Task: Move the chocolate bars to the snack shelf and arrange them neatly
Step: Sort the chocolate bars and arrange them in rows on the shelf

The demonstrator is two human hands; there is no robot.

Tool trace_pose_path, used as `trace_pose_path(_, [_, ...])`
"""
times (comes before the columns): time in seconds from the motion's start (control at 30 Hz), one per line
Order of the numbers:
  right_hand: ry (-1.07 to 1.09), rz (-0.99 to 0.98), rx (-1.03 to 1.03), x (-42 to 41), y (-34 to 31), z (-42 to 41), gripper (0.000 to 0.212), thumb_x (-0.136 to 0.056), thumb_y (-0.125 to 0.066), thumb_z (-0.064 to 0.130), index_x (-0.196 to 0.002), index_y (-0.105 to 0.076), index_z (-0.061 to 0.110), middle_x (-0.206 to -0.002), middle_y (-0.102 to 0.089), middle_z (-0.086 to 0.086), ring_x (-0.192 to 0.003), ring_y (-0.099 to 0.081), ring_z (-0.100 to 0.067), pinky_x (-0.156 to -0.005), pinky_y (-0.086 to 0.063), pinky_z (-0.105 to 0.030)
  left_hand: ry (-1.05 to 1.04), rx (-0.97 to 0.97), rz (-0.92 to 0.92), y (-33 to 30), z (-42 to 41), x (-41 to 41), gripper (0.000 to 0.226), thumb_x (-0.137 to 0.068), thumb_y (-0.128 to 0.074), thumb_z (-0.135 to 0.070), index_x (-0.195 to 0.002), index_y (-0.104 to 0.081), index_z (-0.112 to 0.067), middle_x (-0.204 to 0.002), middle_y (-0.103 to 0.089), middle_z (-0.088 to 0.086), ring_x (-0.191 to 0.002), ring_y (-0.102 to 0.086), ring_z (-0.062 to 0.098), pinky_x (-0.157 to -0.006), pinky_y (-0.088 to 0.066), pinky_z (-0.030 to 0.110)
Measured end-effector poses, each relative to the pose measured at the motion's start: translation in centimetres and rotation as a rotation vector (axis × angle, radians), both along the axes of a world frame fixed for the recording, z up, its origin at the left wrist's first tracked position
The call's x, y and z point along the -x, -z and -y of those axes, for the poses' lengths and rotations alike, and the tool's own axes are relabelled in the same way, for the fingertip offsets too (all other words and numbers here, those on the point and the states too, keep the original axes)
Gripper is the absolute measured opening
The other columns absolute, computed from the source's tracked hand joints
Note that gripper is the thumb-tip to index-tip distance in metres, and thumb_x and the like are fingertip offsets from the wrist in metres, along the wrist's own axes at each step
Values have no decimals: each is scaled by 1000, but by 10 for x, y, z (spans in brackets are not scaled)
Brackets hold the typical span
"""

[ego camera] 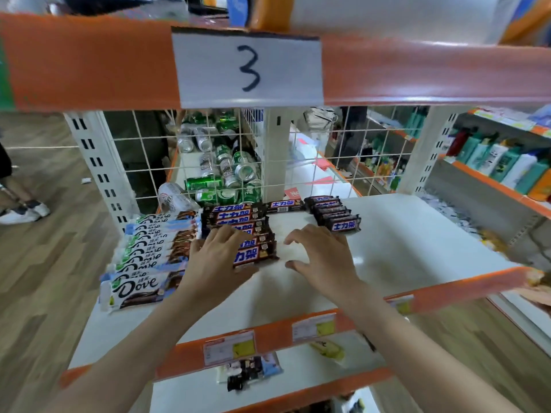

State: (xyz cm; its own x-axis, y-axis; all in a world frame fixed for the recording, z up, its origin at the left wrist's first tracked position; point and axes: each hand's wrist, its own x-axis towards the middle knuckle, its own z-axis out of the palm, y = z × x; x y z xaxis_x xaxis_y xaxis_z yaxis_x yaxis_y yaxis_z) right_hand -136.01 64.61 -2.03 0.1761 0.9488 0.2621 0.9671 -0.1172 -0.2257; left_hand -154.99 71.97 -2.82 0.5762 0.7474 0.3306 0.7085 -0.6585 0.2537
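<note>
Chocolate bars lie on the white shelf (402,251) in three groups: a Dove row (146,257) at the left, a dark middle row (241,225) touching it, and a smaller stack (334,213) at the back right. Left hand (214,260) rests flat on the middle row's near bars, fingers straight, holding nothing. Right hand (322,257) hovers just beside that row over bare shelf, fingers spread wide. Cans (220,171) sit behind the wire grid
</note>
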Motion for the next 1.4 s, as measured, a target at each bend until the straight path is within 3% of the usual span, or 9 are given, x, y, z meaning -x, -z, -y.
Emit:
trace_pose_path(0.23, [117,2,38,-53,-11,68,33,-87,-57,37,-119,-50,36,-126,-50,12,-119,-44,-12,-90,-30,-34,113,51,33,-7,50,-63,47,-83,-60,-47,-126,-46,-34,-127,-44,-11,-121,-41,13,-95,-29,33])
trace_pose_path(0.6, [202,38,-2,-102,-21,168,33,-86,-60,30,-118,-51,35,-121,-53,11,-117,-45,-16,-82,-34,-36,219,90,16,-11,137,-130,44,-83,-56,-49,-124,-46,-36,-122,-45,-11,-117,-41,11,-90,-33,33])
trace_pose_path(0.73, [152,22,-11,-104,-11,198,31,-87,-56,30,-117,-52,35,-116,-53,11,-113,-46,-16,-83,-34,-35,232,58,40,0,170,-132,43,-81,-59,-47,-120,-50,-33,-117,-48,-10,-112,-46,13,-86,-37,33])
trace_pose_path(0.87, [125,5,19,-98,7,224,30,-88,-56,32,-118,-50,33,-116,-52,11,-112,-46,-17,-81,-31,-35,215,94,48,14,201,-127,44,-80,-60,-46,-120,-51,-29,-115,-49,-9,-111,-47,14,-92,-41,39])
trace_pose_path(1.0, [67,-33,53,-91,31,249,30,-88,-56,29,-117,-51,34,-114,-52,10,-108,-47,-16,-74,-25,-32,158,138,55,37,233,-115,43,-82,-59,-46,-121,-49,-31,-115,-47,-11,-111,-45,12,-93,-36,39])
trace_pose_path(1.4, [-43,-73,132,-71,81,285,27,-86,-55,24,-113,-54,31,-108,-52,9,-104,-48,-16,-83,-34,-37,52,252,5,83,283,-79,42,-84,-57,-46,-122,-47,-33,-117,-46,-13,-112,-45,10,-93,-37,39])
